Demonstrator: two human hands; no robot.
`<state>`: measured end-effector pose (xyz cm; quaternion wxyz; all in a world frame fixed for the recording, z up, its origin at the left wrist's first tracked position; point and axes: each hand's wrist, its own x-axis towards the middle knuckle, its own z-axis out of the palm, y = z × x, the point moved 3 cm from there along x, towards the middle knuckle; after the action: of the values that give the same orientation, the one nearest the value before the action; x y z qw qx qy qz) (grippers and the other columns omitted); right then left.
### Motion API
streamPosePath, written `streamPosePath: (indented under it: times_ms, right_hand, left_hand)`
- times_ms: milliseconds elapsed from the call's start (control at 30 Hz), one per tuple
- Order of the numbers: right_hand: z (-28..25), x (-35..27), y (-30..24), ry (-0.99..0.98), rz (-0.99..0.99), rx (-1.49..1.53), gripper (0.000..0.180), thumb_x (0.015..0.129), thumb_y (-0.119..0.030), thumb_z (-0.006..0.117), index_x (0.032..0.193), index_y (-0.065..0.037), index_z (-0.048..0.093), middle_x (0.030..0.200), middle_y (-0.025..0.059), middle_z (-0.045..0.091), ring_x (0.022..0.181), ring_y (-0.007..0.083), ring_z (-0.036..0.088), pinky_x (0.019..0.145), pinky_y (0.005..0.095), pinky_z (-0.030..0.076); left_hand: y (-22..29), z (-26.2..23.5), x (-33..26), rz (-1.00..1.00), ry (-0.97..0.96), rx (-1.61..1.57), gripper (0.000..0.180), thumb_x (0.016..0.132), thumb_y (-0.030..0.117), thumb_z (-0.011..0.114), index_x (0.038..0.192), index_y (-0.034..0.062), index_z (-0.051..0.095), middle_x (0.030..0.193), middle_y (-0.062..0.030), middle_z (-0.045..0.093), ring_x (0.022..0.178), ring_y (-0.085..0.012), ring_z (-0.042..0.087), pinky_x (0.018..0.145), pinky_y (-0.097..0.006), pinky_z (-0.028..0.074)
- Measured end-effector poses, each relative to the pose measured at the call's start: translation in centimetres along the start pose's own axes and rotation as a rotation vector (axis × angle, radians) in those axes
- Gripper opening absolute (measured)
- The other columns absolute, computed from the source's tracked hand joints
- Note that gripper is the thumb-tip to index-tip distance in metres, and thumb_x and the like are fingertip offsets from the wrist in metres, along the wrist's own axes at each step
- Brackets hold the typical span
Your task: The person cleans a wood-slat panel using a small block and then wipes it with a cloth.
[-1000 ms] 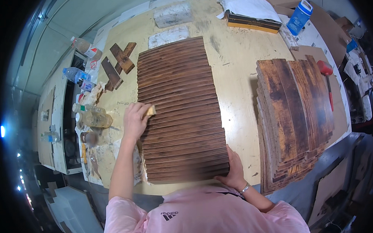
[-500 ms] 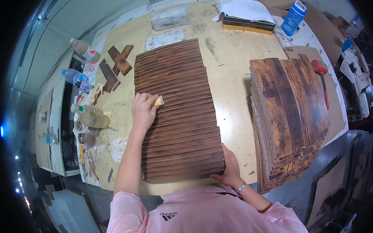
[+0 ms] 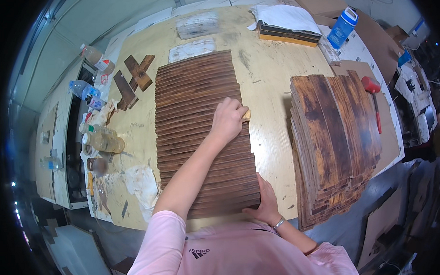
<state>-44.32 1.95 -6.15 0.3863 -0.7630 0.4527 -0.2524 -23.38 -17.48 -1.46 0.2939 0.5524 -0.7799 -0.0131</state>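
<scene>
A block of dark brown wooden slats (image 3: pixel 191 138), laid side by side with uneven ends, covers the middle of the worktable. My left hand (image 3: pixel 229 120) reaches across it to the right edge, closed on a small yellowish sponge (image 3: pixel 247 115). The sponge pokes out past the fingertips at the slat ends, and the rest of it is hidden. At the near right corner my right hand (image 3: pixel 267 201) braces the block. Its fingers stretch along the right side, and the thumb lies apart against the near edge.
On the right stands a stack of scorched-looking boards (image 3: pixel 333 128) beside a red mallet (image 3: pixel 372 85). Bottles, including one of yellowish liquid (image 3: pixel 104 142), line the left edge near loose wood pieces (image 3: pixel 139 72). A blue bottle (image 3: pixel 342 29) and a cloth-covered box (image 3: pixel 290 31) stand behind.
My left hand has swept the sponge from the left side of the slats across to their right edge. The right hand stays at the near right corner.
</scene>
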Motion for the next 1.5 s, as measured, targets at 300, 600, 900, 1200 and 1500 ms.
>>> streamPosePath:
  times_ms: [300,600,900,1200,1500]
  right_hand:
    - [1.3,-0.4,0.9,0.002,-0.014,0.019,0.122,0.057,-0.024,0.092,0.157,0.001,0.026,0.142,0.0253,0.049,0.128,0.0438,0.048,0.11,0.0501,0.039]
    - [2.4,-1.7,1.8,0.024,0.037,0.0,0.117,0.055,-0.02,0.085,0.155,0.003,0.028,0.143,0.0253,0.047,0.134,0.0433,0.044,0.116,0.0495,0.035]
    - [2.0,-1.7,2.1,-0.029,0.111,0.045,0.117,0.057,-0.018,0.085,0.157,0.002,0.025,0.15,0.0254,0.04,0.141,0.0418,0.038,0.12,0.048,0.03]
    - [1.2,0.4,0.6,-0.089,0.071,0.079,0.128,0.054,-0.025,0.092,0.159,-0.001,0.023,0.154,0.0217,0.039,0.143,0.037,0.038,0.121,0.0461,0.03]
    - [1.2,0.4,0.4,-0.069,0.004,0.021,0.13,0.055,-0.029,0.093,0.158,0.0,0.02,0.151,0.0252,0.041,0.139,0.0434,0.038,0.118,0.0506,0.031]
  left_hand:
    - [-8.3,-10.9,-11.4,-0.346,0.095,0.144,0.029,0.075,0.009,0.078,0.104,0.0095,0.076,0.095,-0.0058,0.067,0.097,-0.0281,0.06,0.086,-0.041,0.049]
    - [-19.3,-24.6,-38.9,-1.065,0.435,0.49,0.04,0.075,0.014,0.082,0.113,0.0075,0.072,0.111,-0.0137,0.071,0.107,-0.0343,0.064,0.096,-0.044,0.05]
    - [-18.4,-25.1,-40.9,-1.168,0.333,0.124,0.065,0.076,0.017,0.082,0.137,0.0071,0.06,0.141,-0.0182,0.058,0.133,-0.0357,0.051,0.111,-0.046,0.041]
    - [-11.8,-18.0,-39.0,-0.948,0.016,-0.176,0.052,0.086,0.0,0.064,0.138,0.0045,0.057,0.131,-0.0185,0.064,0.125,-0.0349,0.058,0.107,-0.048,0.046]
    - [2.4,-4.8,-19.3,-0.415,-0.008,0.028,0.047,0.08,-0.002,0.057,0.127,-0.0014,0.057,0.122,-0.0256,0.058,0.115,-0.0456,0.055,0.103,-0.052,0.043]
